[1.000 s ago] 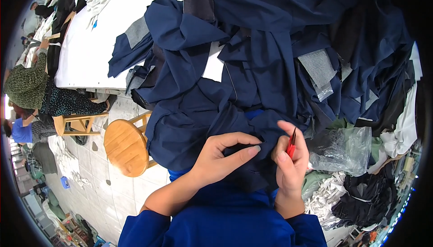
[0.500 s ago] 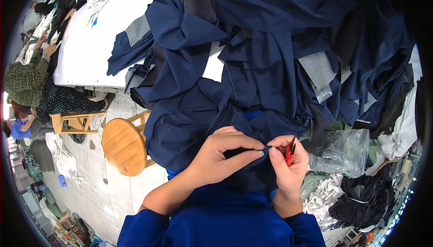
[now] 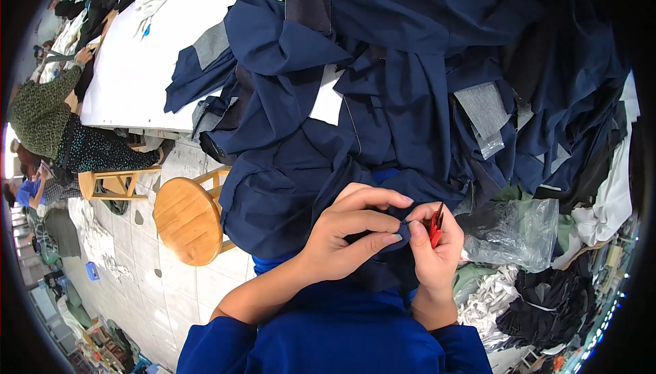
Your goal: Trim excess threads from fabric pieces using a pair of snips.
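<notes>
Navy fabric (image 3: 283, 200) lies over my lap and runs up onto the table. My left hand (image 3: 352, 234) pinches a small edge of it between thumb and forefinger, the other fingers lifted off. Right beside it, the thumb and forefinger of my right hand (image 3: 436, 254) close on the same edge. A small red-handled cutter with dark blades, like thread snips (image 3: 435, 232), is tucked in my right hand, blades pointing up and away from the fabric. What exactly sits between the fingertips is too small to make out.
More navy cloth with grey patches (image 3: 482, 111) heaps over the white table (image 3: 137, 66). A round wooden stool (image 3: 188, 220) stands to my left. A clear plastic bag (image 3: 529, 234) and bundles of black scraps (image 3: 550, 302) lie at right. Another person (image 3: 44, 114) works at far left.
My left hand's upper fingers have lifted and straightened away from the pinch. My right hand has shifted slightly left with the snips. Both still meet at the fabric edge.
</notes>
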`<action>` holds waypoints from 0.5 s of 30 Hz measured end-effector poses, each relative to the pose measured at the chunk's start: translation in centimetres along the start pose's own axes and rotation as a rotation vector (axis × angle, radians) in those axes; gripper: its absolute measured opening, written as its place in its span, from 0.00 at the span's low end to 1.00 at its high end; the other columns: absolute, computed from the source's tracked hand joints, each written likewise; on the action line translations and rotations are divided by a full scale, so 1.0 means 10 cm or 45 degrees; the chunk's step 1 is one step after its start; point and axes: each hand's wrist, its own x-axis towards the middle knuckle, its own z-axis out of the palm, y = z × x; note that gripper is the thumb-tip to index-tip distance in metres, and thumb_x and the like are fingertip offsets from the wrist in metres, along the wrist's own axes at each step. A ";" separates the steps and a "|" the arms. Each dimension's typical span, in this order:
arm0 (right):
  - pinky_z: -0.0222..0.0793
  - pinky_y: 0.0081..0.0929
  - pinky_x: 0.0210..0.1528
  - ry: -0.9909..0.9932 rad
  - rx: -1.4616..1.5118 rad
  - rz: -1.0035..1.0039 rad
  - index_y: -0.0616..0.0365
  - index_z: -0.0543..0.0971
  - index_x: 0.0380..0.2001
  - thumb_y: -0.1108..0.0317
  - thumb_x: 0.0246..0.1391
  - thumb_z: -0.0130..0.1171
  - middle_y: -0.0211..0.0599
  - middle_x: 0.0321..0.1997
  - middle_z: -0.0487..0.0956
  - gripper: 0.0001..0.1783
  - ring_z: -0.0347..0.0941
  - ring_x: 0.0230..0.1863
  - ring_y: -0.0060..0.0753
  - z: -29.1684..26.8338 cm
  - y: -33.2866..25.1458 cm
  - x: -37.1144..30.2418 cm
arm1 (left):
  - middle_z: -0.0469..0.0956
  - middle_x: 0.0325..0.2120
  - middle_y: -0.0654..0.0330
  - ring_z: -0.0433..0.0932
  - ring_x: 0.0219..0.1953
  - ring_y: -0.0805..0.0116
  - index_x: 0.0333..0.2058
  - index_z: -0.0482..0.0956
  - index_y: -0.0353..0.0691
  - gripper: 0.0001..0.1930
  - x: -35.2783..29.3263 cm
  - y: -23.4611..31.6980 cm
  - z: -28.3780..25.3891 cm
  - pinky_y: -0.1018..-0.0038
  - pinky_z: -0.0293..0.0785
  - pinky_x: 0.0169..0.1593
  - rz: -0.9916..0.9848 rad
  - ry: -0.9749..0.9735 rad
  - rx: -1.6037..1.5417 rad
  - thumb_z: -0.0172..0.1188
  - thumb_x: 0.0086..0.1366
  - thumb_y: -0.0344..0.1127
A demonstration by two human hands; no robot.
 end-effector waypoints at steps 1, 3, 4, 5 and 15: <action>0.57 0.09 0.26 0.000 0.000 0.000 0.66 0.73 0.32 0.78 0.53 0.56 0.24 0.24 0.72 0.04 0.62 0.24 0.10 0.00 0.00 -0.01 | 0.80 0.38 0.59 0.72 0.41 0.68 0.30 0.81 0.38 0.05 0.01 -0.01 -0.01 0.72 0.66 0.44 0.098 -0.016 0.058 0.64 0.51 0.26; 0.57 0.09 0.28 -0.013 0.028 0.056 0.66 0.73 0.34 0.78 0.53 0.55 0.26 0.26 0.72 0.05 0.63 0.26 0.10 0.00 0.01 -0.02 | 0.80 0.38 0.59 0.72 0.40 0.67 0.29 0.80 0.37 0.05 -0.02 -0.05 -0.01 0.73 0.66 0.43 0.095 -0.026 0.049 0.64 0.51 0.26; 0.57 0.09 0.28 -0.012 0.029 0.056 0.66 0.73 0.34 0.78 0.53 0.55 0.26 0.26 0.72 0.05 0.63 0.26 0.10 0.01 0.01 -0.02 | 0.80 0.38 0.58 0.73 0.39 0.67 0.29 0.80 0.37 0.05 -0.04 -0.06 -0.01 0.73 0.66 0.43 0.091 -0.036 0.039 0.63 0.52 0.25; 0.56 0.09 0.28 -0.015 0.041 0.057 0.66 0.71 0.38 0.78 0.53 0.55 0.26 0.27 0.71 0.09 0.62 0.26 0.10 0.01 0.02 -0.01 | 0.80 0.38 0.58 0.73 0.39 0.67 0.29 0.80 0.37 0.05 -0.04 -0.07 0.00 0.73 0.66 0.43 0.091 -0.037 0.040 0.63 0.52 0.25; 0.61 0.14 0.26 0.012 -0.358 -0.391 0.68 0.71 0.42 0.80 0.42 0.63 0.36 0.27 0.74 0.21 0.66 0.23 0.20 -0.04 -0.04 -0.14 | 0.80 0.31 0.60 0.75 0.34 0.65 0.29 0.80 0.38 0.06 -0.03 -0.13 0.02 0.74 0.66 0.41 0.170 0.113 0.207 0.64 0.50 0.25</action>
